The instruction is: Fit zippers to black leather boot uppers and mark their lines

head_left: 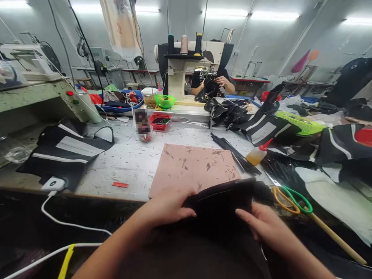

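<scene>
A black leather-like piece (222, 199) is stretched between my two hands at the table's front edge. My left hand (174, 203) grips its left side, thumb on the near face and fingers behind. On the other side my right hand (260, 223) pinches the piece with the thumb in front. Its lower part merges with the dark area below, so its full shape is hard to tell. Just beyond it lies a pinkish board (193, 164) with dark marks. Thin black strips (234, 153) rest along the board's right edge.
At the right are a glue bottle (258, 153) with a red tip, scissors (290, 199), a wooden stick (338, 238) and black cut pieces (263, 128). A black panel (69, 145) lies left. A co-worker's hand (222, 82) shows behind the sewing machine (177, 77).
</scene>
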Demonstrator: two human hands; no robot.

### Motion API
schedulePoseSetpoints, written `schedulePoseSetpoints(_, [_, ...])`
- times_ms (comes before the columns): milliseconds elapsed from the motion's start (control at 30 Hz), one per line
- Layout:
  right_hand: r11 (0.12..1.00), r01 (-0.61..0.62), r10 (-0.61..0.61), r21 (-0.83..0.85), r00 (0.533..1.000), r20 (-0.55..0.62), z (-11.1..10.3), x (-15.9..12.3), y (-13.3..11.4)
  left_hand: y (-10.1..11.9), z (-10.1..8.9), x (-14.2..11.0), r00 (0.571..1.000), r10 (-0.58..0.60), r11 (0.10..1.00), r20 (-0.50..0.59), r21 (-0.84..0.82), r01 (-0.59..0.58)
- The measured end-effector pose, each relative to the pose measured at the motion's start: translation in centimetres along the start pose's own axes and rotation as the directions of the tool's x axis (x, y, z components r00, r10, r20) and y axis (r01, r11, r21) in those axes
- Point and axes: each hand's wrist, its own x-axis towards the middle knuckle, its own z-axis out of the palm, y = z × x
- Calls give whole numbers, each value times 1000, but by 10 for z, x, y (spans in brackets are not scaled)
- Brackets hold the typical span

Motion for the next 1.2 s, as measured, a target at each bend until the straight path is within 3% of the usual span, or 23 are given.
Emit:
schedulePoseSetpoints(133, [990,96,-100,-100,995,-30,-36,-3,-43,5,-32,-21,988,15,998,-152,-58,-24])
schedulePoseSetpoints(200, [975,187,-194,-120,980,-51,-47,9,-72,7,-47,-16,947,58,993,-315,-80,-87])
schedulePoseSetpoints(233, [963,238,-250,-129,965,-78,-51,19,-88,7,-55,-10,903,82,992,-422,-54,-115])
schedulePoseSetpoints(267, [949,285,-298,-138,951,-84,-53,31,-104,7,-63,-3,837,106,992,-536,-1,-126])
schedulePoseSetpoints(333, [894,430,-447,-126,871,-204,-56,55,-136,6,-81,14,646,164,985,-745,154,-72])
schedulePoseSetpoints(400, [801,578,-592,-157,723,-356,-54,75,-161,8,-99,27,420,250,954,-872,296,48])
schedulePoseSetpoints(467, [701,670,-689,-246,545,-478,-50,88,-174,12,-114,33,233,363,905,-902,401,143])
schedulePoseSetpoints(500, [667,686,-713,-291,474,-516,-48,92,-174,14,-118,34,173,420,878,-891,447,171])
schedulePoseSetpoints(533, [648,691,-724,-320,428,-542,-45,96,-170,14,-119,34,142,469,852,-872,489,187])
schedulePoseSetpoints(567, [648,691,-721,-321,419,-552,-42,100,-160,13,-115,33,135,504,831,-853,522,194])
schedulePoseSetpoints(600, [662,689,-711,-295,453,-538,-38,105,-147,9,-107,33,155,521,818,-839,543,190])
schedulePoseSetpoints(633, [686,684,-694,-246,514,-504,-33,110,-129,4,-96,33,202,516,818,-833,549,173])
schedulePoseSetpoints(667, [725,668,-662,-169,609,-437,-28,116,-109,-4,-80,34,267,487,833,-831,534,145])
schedulePoseSetpoints(700, [769,633,-617,-90,700,-359,-22,121,-86,-12,-62,35,354,429,864,-831,492,108])
schedulePoseSetpoints(733, [815,579,-557,-23,772,-306,-16,125,-63,-21,-43,36,469,345,905,-813,421,63])
schedulePoseSetpoints(800, [890,454,-430,31,862,-266,-4,127,-18,-37,-4,37,713,118,984,-691,176,8])
schedulePoseSetpoints(833, [919,393,-378,17,894,-240,1,125,1,-43,12,36,819,-18,1000,-574,9,28])
schedulePoseSetpoints(867, [941,337,-331,-11,917,-225,5,121,17,-48,26,35,891,-123,988,-438,-137,70])
schedulePoseSetpoints(900, [956,291,-293,-44,933,-207,8,116,30,-51,36,35,930,-207,958,-304,-258,129])
schedulePoseSetpoints(967, [971,221,-235,-93,953,-191,13,105,46,-56,46,35,944,-311,886,-115,-394,244])
schedulePoseSetpoints(1067, [983,121,-152,-138,956,-249,18,96,55,-62,48,44,922,-385,854,-48,-397,336])
schedulePoseSetpoints(1133, [980,74,-146,-184,899,-414,22,93,55,-67,48,52,916,-399,868,-49,-341,360])
schedulePoseSetpoints(1200, [955,105,-257,-278,761,-596,28,88,49,-71,48,58,914,-402,879,-45,-299,372])
